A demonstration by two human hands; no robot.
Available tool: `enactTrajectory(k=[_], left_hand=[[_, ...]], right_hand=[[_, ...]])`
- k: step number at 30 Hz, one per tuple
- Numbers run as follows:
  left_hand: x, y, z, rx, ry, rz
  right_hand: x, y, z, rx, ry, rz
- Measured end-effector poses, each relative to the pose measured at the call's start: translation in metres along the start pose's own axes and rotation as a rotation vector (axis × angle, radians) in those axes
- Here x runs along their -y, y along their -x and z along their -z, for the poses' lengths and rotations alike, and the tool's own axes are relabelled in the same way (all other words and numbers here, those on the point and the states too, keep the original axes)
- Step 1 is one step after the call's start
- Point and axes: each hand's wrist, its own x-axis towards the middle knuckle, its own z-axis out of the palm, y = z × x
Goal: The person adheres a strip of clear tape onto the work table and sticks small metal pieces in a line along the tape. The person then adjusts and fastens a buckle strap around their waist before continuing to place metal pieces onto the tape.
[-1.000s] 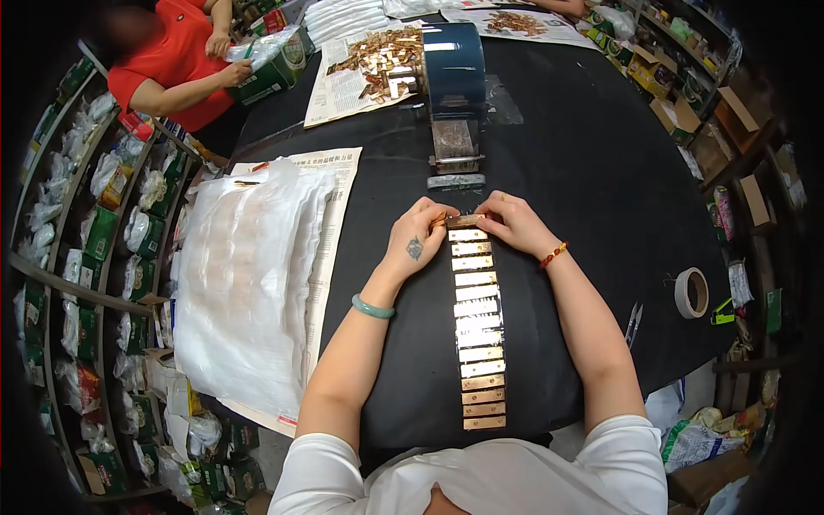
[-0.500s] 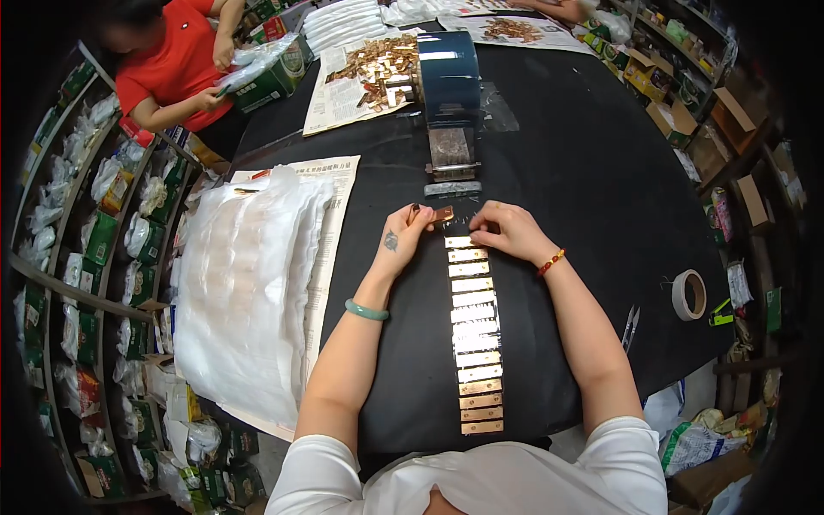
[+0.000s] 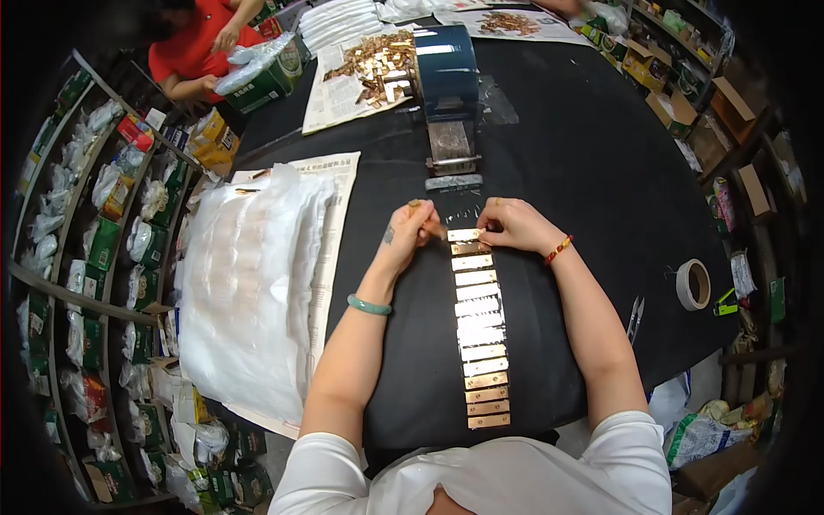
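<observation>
A column of small shiny copper-coloured metal strips with holes (image 3: 485,352) runs down the black table in front of me. At its far end lies one strip (image 3: 464,234), and my right hand (image 3: 515,225) pinches its right end between thumb and fingers. My left hand (image 3: 410,225) is closed, with its blurred fingertips near that strip's left end. A glint of gold shows at the top of the left hand, but what it holds is mostly hidden. Beyond both hands stands a tape dispenser (image 3: 452,159) with a large dark blue roll (image 3: 446,73).
White padded sheets (image 3: 249,275) lie on newspaper at left. A heap of copper-coloured pieces (image 3: 373,73) sits behind. At right are a tape roll (image 3: 693,285) and tweezers (image 3: 635,319). A co-worker in red (image 3: 206,43) handles a green box (image 3: 266,81). Shelves (image 3: 103,300) line the left.
The copper-coloured strip that was in my left hand now lies at the column's far end, with my right hand on it. The co-worker has shifted right.
</observation>
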Motion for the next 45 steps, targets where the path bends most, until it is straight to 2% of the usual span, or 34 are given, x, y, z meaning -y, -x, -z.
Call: enactTrajectory(k=[3,5,8,10,16,21,25,36,45], left_hand=[[0.001,-0.001,-0.002,0.034,-0.069,-0.042],[-0.009,0.005,-0.010,-0.006,-0.119,0.025],[-0.006,0.003,-0.008,0.012,-0.127,0.023],[0.001,0.001,-0.003,0.075,-0.085,-0.003],[0.001,-0.002,-0.003,0.096,-0.114,-0.037],[-0.008,0.008,-0.009,0.263,-0.323,0.009],[-0.018,0.014,-0.017,0.353,-0.447,0.112],[-0.016,0.012,-0.014,0.380,-0.611,0.027],[-0.014,0.009,-0.014,0.427,-0.637,0.014]], right_hand=[[-0.004,0.000,0.000,-0.044,0.026,0.049],[-0.006,-0.001,-0.004,-0.066,0.038,0.102],[0.003,0.000,0.002,-0.053,0.053,0.094],[0.008,0.000,0.005,-0.017,0.018,0.009],[0.008,-0.004,0.000,0.033,0.139,-0.028],[0.012,-0.002,-0.001,0.006,0.127,-0.030],[0.018,-0.005,-0.001,0.089,0.150,-0.171],[0.021,-0.004,-0.002,0.062,0.054,-0.138],[0.007,-0.006,-0.006,0.025,-0.427,-0.243]])
